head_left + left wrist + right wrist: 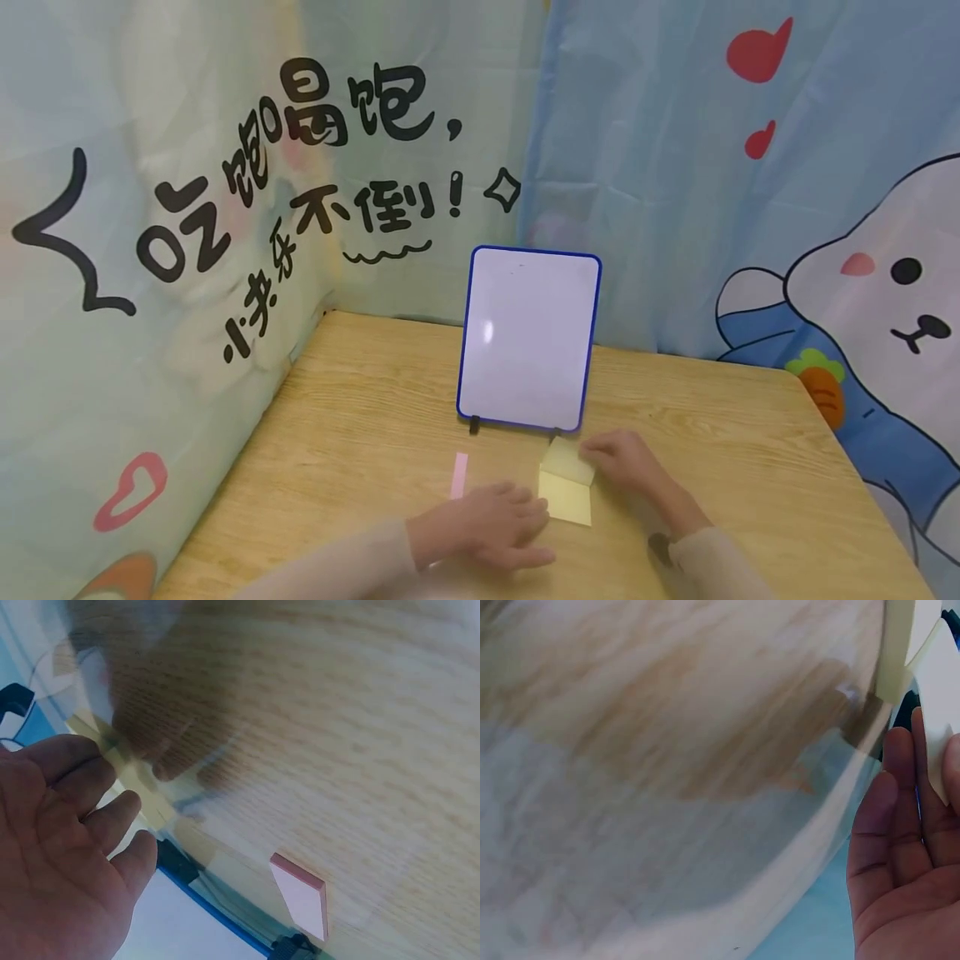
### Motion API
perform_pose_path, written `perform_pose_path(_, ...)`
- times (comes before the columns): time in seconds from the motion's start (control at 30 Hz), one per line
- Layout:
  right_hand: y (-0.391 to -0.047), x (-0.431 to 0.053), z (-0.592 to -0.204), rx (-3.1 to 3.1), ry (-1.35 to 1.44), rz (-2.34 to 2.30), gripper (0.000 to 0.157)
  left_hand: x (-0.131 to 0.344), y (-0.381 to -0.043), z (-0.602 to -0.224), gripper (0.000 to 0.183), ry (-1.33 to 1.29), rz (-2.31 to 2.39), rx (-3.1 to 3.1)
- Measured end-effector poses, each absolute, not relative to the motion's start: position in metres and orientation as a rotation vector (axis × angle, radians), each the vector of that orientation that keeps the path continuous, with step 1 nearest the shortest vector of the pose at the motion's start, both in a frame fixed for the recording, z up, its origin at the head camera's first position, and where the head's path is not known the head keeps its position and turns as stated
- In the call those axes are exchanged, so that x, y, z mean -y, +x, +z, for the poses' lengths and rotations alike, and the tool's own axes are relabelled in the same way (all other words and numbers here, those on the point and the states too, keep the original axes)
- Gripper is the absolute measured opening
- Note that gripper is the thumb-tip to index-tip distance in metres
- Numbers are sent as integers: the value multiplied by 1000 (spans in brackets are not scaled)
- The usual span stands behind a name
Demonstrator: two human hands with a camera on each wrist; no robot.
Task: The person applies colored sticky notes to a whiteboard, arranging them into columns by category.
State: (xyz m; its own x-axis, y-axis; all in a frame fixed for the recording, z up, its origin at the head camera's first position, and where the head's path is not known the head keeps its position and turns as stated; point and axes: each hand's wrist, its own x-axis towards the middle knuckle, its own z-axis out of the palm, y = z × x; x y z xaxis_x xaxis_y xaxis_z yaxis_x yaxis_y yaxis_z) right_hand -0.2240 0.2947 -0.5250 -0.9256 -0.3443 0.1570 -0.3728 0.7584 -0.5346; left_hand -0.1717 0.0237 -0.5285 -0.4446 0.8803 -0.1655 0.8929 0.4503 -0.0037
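In the head view my right hand (630,467) pinches the edge of a pale yellow sticky note (566,460), which is folded up from the yellow note pad (566,500) on the table. The right wrist view shows the lifted sheet (937,697) between thumb and fingers, beside the thicker pad (895,652). My left hand (498,527) is palm down just left of the pad, fingers extended and holding nothing; whether its fingertips touch the pad I cannot tell. A pink sticky note pad (459,475) lies beyond the left hand, partly hidden by it in the head view.
A small whiteboard (528,337) with a blue frame stands on dark feet behind the notes. The wooden table (360,392) meets printed curtains (637,167) at the back and left. A dark round spot (659,547) shows near the right sleeve.
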Motion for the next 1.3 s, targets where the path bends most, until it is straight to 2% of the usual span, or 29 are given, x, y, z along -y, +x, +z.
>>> perform_pose_path(0.53, -225, -312, -526, 2892, 306, 1033, 18, -26, -169, -526, 74, 1553, -78, -2559)
perform_pose_path(0.83, -225, -324, -510, 2918, 213, 1210, 29, -29, -168, -524, 69, 1538, -83, -2600)
perform_pose_path(1.07, -229, -322, -485, 2862, 294, 1293, 31, -29, -167, -523, 66, 1527, -63, -2614)
perform_pose_path(1.3, -240, -314, -458, 2760, 468, 1020, 24, -29, -167, -522, 70, 1496, -64, -2614)
